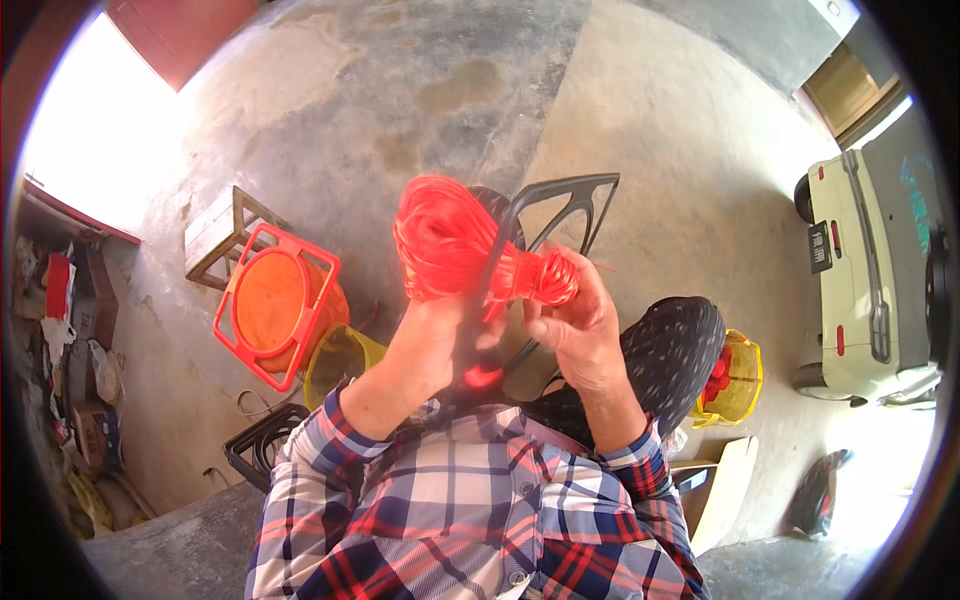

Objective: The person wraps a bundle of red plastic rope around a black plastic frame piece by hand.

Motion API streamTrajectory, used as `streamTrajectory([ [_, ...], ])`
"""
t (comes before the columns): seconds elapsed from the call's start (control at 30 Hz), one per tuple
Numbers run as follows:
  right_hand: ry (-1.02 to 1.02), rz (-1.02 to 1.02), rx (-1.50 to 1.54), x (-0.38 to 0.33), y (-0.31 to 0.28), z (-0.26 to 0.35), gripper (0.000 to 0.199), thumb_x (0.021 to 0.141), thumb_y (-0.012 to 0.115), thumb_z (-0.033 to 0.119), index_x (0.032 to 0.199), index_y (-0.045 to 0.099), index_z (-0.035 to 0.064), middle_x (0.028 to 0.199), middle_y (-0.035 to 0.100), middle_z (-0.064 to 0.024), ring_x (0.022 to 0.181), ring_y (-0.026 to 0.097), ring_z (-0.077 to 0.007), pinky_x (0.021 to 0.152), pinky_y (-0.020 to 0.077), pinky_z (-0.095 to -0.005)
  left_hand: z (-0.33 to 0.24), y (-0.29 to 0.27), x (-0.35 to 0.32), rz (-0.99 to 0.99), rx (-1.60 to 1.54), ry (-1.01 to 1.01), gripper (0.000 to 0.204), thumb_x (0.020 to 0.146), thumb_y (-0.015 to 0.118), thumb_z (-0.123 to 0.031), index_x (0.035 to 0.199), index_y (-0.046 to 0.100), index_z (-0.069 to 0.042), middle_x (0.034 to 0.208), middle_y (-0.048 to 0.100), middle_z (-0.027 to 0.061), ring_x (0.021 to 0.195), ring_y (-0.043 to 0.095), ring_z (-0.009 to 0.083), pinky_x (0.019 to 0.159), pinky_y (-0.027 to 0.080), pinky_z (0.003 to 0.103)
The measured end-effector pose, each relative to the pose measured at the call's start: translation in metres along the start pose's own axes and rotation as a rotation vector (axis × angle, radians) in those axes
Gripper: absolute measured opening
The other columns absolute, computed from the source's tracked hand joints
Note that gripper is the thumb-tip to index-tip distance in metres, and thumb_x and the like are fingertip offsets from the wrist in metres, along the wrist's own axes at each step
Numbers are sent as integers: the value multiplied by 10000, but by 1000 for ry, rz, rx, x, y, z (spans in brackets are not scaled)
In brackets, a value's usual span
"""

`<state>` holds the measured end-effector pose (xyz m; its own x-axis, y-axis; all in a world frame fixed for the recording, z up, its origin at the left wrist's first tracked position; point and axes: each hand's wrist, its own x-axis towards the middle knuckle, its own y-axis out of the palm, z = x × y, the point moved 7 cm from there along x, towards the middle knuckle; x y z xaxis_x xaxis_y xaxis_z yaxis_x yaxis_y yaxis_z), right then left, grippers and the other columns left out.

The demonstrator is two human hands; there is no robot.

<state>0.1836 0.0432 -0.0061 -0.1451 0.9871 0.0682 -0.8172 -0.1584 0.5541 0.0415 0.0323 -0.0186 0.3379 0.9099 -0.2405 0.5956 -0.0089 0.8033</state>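
Red cord bundle (450, 240), held up in front of the chest over a dark chair back (560, 205).

The left hand (435, 345) is closed around the lower part of the looped cord, and the right hand (570, 325) pinches the wrapped neck of the bundle, fingers curled on the turns. It looks like the binding stage of coiling; the next turn would need steady tension from the right hand. The cord's loose end and the left fingertips are hidden behind the strands. A red crate (275, 305) sits on the concrete floor (650, 110).
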Motion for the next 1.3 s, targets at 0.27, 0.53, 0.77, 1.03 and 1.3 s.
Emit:
streamTrajectory([
  [0.27, -191, 24, 131, -14, 23, 16, 453, 808, 700, -26, 1206, 483, 1, 1129, 602, -117, 896, 642, -204, 730, 546, -334, 5, 1, 1, -63, 145, -50, 148, 863, 545, -116, 986, 589, -48, 820, 566, 31, 682, 537, 125, 553, 371, 235],
  [0.53, -272, -221, 365, 8, -24, 54, 346, 915, 591, 116, 1247, 503, 70, 1136, 611, -98, 1043, 598, -226, 907, 495, -406, -6, 3, 4, 16, 18, 15, 383, 860, 435, -217, 1090, 570, 58, 931, 606, 206, 688, 565, 252, 530, 432, 303],
  [0.77, -169, -111, -50, -20, -61, 54, 353, 925, 596, 213, 1215, 507, 32, 1053, 618, -104, 932, 606, -177, 834, 494, -308, -29, -39, 7, -181, -16, 23, 231, 923, 519, -275, 952, 576, -53, 841, 589, 215, 572, 538, 233, 449, 377, 283],
  [1.03, 63, -93, -1065, 3, -65, -38, 375, 795, 727, 224, 1085, 594, 26, 898, 674, -111, 770, 650, -218, 763, 499, -326, -19, -17, 6, -15, 188, -219, 405, 969, 484, -298, 1045, 609, 80, 773, 616, 176, 538, 506, 175, 461, 378, 264],
  [1.3, -3, -7, -108, 34, -16, 0, 333, 770, 718, 130, 1086, 642, 56, 1091, 620, -33, 918, 610, -153, 750, 500, -274, -5, 18, -1, 51, 247, -86, 474, 959, 499, -358, 1170, 558, 63, 943, 628, 208, 598, 546, 235, 473, 389, 288],
])
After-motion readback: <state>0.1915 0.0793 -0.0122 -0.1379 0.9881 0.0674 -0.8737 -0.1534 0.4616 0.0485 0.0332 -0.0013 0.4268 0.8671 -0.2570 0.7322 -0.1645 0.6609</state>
